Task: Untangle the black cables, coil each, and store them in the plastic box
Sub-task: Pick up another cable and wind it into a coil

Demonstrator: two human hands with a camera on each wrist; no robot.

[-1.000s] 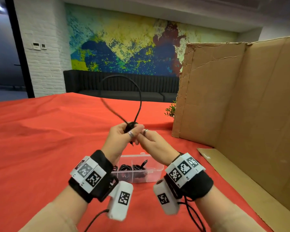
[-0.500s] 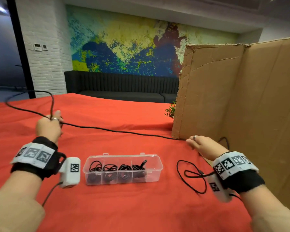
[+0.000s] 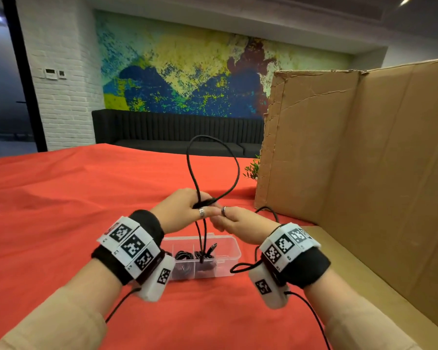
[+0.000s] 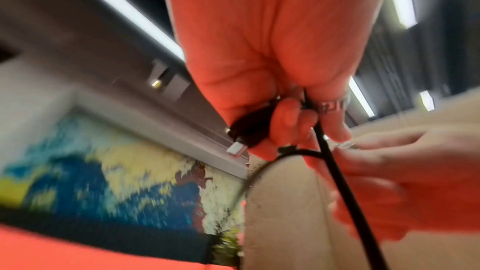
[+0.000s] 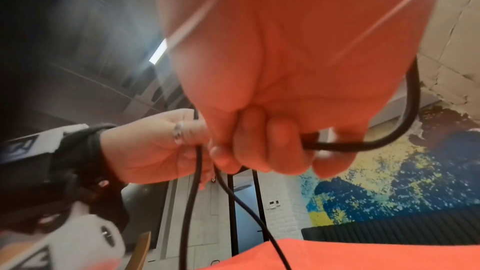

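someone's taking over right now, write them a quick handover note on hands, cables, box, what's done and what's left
Left hand: grips the black cable and its plug, a loop standing above the fist.
Right hand: fingers curled round the same cable, touching the left hand.
Plastic box: open on the red table below the hands; coiled cables already fill several compartments.
Cable tail trails right toward the cardboard.
Left: finish coiling this one and put it in the box.
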